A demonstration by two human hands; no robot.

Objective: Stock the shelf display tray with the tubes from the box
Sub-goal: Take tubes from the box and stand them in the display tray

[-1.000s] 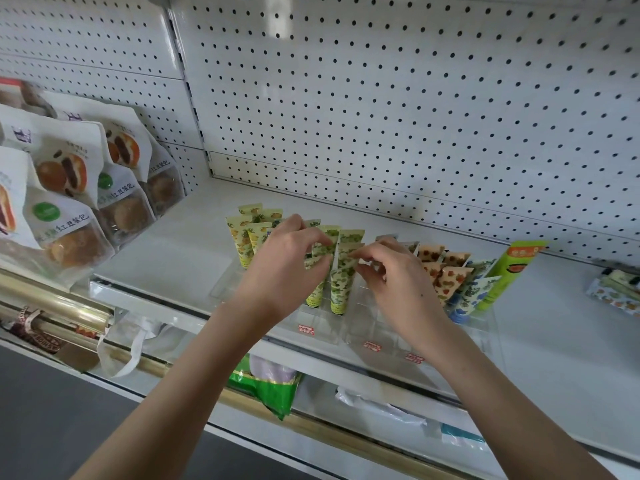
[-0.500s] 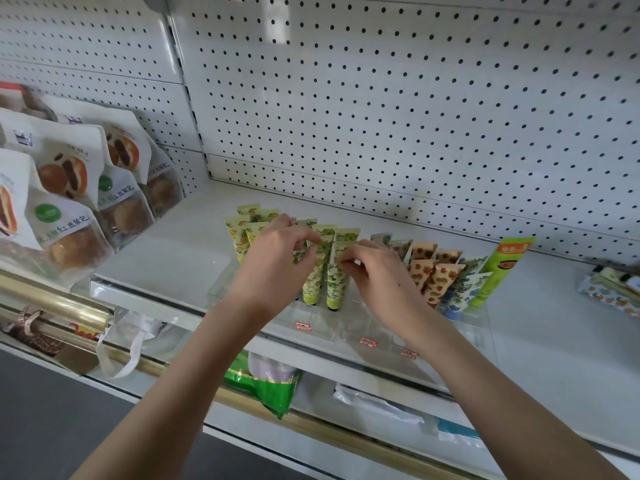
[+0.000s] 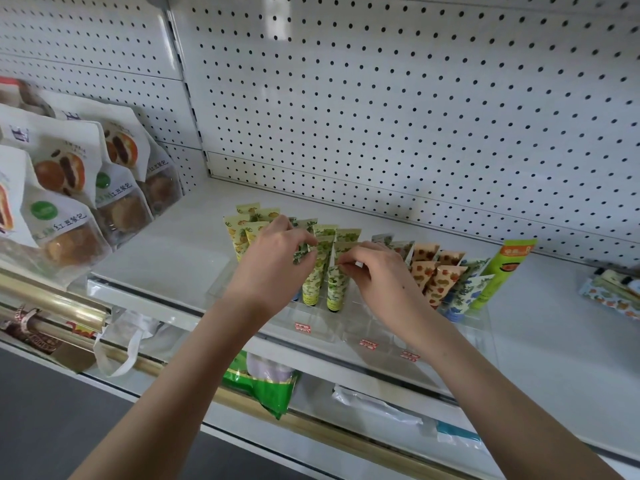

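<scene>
Clear tray (image 3: pixel 349 336) rim below hands (image 3: pixel 273 268) (image 3: pixel 384 282) on tubes (image 3: pixel 337 289)

A shop: pegboard shelving (image 3: pixel 381 98), packaged buns (image 3: pixel 69 202), price tags (image 3: pixel 303 328).

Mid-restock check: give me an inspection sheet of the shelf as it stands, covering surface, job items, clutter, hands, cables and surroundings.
Surface: white shelf, with the clear display tray at its front edge.
Job's things: upright rows of yellow-print tubes, green-print tubes, orange-print tubes and blue-print tubes; a tall green tube leans at the right end; the front cells look unfilled; no box identified.
Clutter: bread bags at left; printed pack at right.
Grippers: left hand pinches a leaf-print tube; right hand pinches the top of the front green-print tube.
Cables: nothing seen.
Surroundings: pegboard wall; green bag on the shelf below.
</scene>
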